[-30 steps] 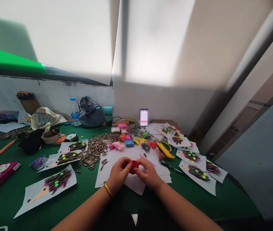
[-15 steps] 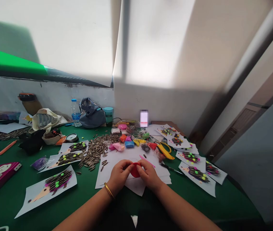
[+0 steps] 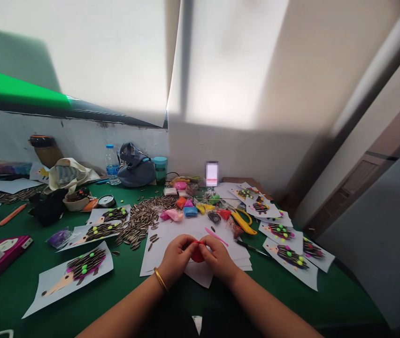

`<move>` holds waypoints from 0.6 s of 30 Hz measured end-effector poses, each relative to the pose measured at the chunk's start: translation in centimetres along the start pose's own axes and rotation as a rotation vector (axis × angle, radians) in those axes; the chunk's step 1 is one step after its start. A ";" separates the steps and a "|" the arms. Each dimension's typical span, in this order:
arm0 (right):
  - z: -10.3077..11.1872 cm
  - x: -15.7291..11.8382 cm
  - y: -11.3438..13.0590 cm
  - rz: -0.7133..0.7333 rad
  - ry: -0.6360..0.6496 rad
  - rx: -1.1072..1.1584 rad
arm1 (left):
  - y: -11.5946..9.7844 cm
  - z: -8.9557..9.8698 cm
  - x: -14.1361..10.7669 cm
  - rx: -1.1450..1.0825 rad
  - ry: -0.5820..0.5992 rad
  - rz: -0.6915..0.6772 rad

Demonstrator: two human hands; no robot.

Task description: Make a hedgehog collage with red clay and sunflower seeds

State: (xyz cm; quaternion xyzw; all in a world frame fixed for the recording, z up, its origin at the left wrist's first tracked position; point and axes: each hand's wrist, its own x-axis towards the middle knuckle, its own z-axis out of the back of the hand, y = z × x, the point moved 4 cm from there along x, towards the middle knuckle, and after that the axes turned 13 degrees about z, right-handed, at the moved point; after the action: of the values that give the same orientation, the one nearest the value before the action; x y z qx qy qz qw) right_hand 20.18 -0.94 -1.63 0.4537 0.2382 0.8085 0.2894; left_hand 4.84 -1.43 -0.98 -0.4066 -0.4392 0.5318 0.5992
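Between my two hands is a flattened red piece of modelling clay, pinched along its upper edge. My left hand, with a gold bangle at the wrist, closes thumb and fingers on its left side. My right hand grips its right side the same way. Both are held over white paper sheets on the green table. Just beyond my right hand lie a pink stick-like tool and a black pen. A few loose sunflower seeds rest on the paper to the left.
Bagged coloured clay lies behind the paper, with yellow-handled scissors to its right. A seed heap spreads at left. Hedgehog seed pictures lie on the left and right. A bottle and grey bag stand behind.
My fingertips have come closer together along the top of the red clay, and less of its face shows. The other things lie as before; the view has shifted slightly.
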 end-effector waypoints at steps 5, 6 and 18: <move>0.0 0.1 0.2 -0.027 -0.004 0.012 | 0.0 0.2 0.1 -0.062 -0.014 0.018; 0.0 0.1 0.2 -0.034 -0.003 0.004 | 0.0 0.2 0.0 -0.063 -0.009 0.015; 0.0 0.3 0.1 -0.049 -0.003 -0.034 | 0.6 0.2 0.4 -0.041 -0.008 0.028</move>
State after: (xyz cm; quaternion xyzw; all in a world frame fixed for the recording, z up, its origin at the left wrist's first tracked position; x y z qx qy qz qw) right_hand 20.02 -0.80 -1.42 0.4438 0.2351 0.8045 0.3172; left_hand 4.46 -1.01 -1.47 -0.4230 -0.4467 0.5326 0.5813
